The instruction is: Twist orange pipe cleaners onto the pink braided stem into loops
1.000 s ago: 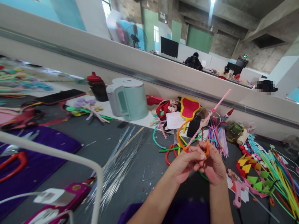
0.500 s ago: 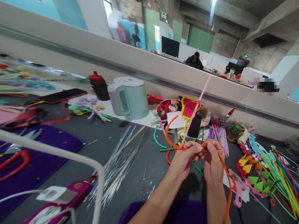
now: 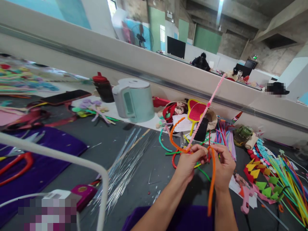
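Note:
My left hand [image 3: 190, 162] is closed on a bundle of fuzzy stems. A long twisted pink stem [image 3: 204, 110] rises from it, up and to the right. From the same grip an orange stem [image 3: 172, 138] curls up on the left. Close beside it, my right hand [image 3: 222, 163] is closed at the bend of the orange stem, whose free end [image 3: 211, 189] hangs down in front of the palm. Green, red and yellow stems show around and behind the fingers; which of them are joined to the bundle I cannot tell.
A light green kettle [image 3: 136, 101] and a dark bottle [image 3: 103, 88] stand at the back. Silver wires [image 3: 127, 170] lie left of my hands, with red-handled scissors [image 3: 26, 163] farther left. At right are a pink glue gun [image 3: 246, 197] and coloured stems [image 3: 288, 183].
The orange stem's free end has swung from the outer side of my right wrist to hang between my hands. My right hand has turned, and the pink stem leans farther right.

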{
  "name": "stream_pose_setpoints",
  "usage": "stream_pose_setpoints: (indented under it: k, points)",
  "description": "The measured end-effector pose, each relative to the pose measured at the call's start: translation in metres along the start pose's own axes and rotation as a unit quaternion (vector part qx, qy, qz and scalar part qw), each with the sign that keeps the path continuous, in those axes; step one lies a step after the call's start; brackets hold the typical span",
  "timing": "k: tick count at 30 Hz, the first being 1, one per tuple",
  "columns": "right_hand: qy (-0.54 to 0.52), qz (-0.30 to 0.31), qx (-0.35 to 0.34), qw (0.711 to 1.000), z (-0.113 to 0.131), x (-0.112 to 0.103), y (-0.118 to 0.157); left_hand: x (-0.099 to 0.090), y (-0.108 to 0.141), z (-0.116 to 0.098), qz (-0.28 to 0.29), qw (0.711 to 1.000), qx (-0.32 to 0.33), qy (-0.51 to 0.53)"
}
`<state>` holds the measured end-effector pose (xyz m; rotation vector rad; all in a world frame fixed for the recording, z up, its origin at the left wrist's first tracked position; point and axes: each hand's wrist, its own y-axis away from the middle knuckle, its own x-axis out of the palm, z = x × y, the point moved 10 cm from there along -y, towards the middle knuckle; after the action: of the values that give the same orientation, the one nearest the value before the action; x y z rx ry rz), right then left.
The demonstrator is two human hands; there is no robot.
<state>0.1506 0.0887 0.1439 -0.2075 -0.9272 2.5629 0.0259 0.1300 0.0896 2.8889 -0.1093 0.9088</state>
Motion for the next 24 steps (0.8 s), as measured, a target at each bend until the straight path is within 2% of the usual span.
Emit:
stream_pose_setpoints:
  k: [4,6,10,15,19,22,24]
  points:
    - [-0.066,0.027,0.084,0.994,-0.019,0.000,-0.003,0.001,0.000,0.000,0.013,1.000,0.005,-0.028]
    - [-0.125,0.024,0.144,0.981,-0.032,0.001,-0.002,0.003,0.000,0.000,0.021,0.999,0.009,-0.039]
    - [-0.244,0.030,0.260,0.934,-0.053,0.010,0.004,0.009,0.001,0.001,0.045,0.996,0.023,-0.070]
    - [-0.339,0.070,0.327,0.879,-0.056,0.024,0.009,0.018,0.004,-0.003,0.081,0.985,0.069,-0.136]
    - [-0.331,0.032,0.337,0.881,-0.058,0.020,0.009,0.021,0.005,-0.009,0.077,0.962,0.124,-0.230]
    - [-0.301,-0.006,0.335,0.893,-0.060,0.015,0.010,0.021,0.008,-0.017,0.042,0.934,0.178,-0.308]
    - [-0.281,-0.020,0.334,0.899,-0.063,0.012,0.010,0.023,0.010,-0.019,0.029,0.927,0.201,-0.316]
